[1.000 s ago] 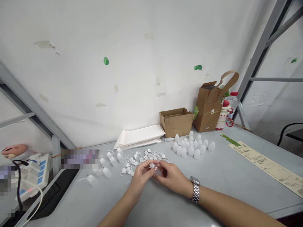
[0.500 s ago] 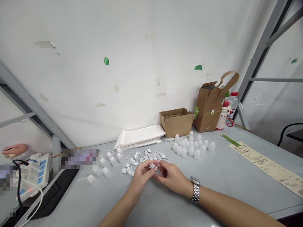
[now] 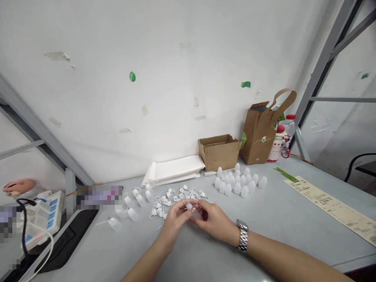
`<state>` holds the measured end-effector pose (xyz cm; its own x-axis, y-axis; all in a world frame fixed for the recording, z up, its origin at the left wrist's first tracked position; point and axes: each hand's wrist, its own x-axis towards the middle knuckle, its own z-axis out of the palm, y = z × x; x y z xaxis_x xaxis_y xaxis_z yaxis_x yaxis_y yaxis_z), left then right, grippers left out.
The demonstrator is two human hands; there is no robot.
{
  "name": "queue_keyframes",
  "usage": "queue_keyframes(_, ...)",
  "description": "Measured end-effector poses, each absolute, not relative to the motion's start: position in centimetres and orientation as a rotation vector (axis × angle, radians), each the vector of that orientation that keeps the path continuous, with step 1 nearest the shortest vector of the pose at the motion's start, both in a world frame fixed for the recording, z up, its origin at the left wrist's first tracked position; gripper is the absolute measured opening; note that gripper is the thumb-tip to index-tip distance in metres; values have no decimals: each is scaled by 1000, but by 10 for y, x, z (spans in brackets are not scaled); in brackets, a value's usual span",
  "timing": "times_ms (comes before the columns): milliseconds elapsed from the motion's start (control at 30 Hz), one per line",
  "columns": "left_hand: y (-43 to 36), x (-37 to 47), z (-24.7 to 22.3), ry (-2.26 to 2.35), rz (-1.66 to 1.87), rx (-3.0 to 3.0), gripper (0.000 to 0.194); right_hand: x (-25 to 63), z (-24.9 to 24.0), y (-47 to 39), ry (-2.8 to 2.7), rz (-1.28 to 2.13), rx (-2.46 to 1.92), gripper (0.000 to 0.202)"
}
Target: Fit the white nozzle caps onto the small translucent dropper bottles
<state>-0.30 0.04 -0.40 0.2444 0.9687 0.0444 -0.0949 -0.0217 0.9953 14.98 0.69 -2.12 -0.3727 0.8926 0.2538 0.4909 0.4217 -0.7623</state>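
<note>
My right hand (image 3: 214, 221), with a metal-band watch on the wrist, is closed around a small translucent plastic bottle (image 3: 196, 213). The thumb and fingers of my left hand (image 3: 175, 220) pinch a white cap (image 3: 188, 206) at the bottle's neck; fingers partly hide both parts. Just beyond my hands lies a loose pile of white caps (image 3: 164, 201) with thin strap loops. To the right, several bottles (image 3: 244, 191) stand upright in a group without caps. At the left, several bottles (image 3: 133, 214) with white caps and straps stand in loose rows.
White flat sheets or envelopes (image 3: 176, 168) lie against the wall beside a cardboard box (image 3: 221, 154). A brown paper bag (image 3: 258, 137) and drink bottles (image 3: 276, 147) stand at the back right. A printed paper strip (image 3: 329, 203) lies right; a power strip (image 3: 51, 219) sits left.
</note>
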Motion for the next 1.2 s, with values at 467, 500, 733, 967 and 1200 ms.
queue_keyframes(467, 1, -3, -5, 948, 1089, 1256, 19, 150, -22, 7, -2020, 778, -1159, 12)
queue_keyframes(500, 0, -3, -6, 944, 1088, 1256, 18, 150, -22, 7, -2022, 778, -1162, 12)
queue_keyframes(733, 1, -3, -5, 935, 1092, 1255, 16, 150, -21, 8, -2022, 785, -1168, 13)
queue_keyframes(967, 0, -4, -7, 926, 1093, 1263, 17, 150, -21, 8, -2013, 803, -1158, 12)
queue_keyframes(1200, 4, -1, -8, 892, 1132, 1194, 18, 149, -20, 7, -1943, 772, -1215, 20)
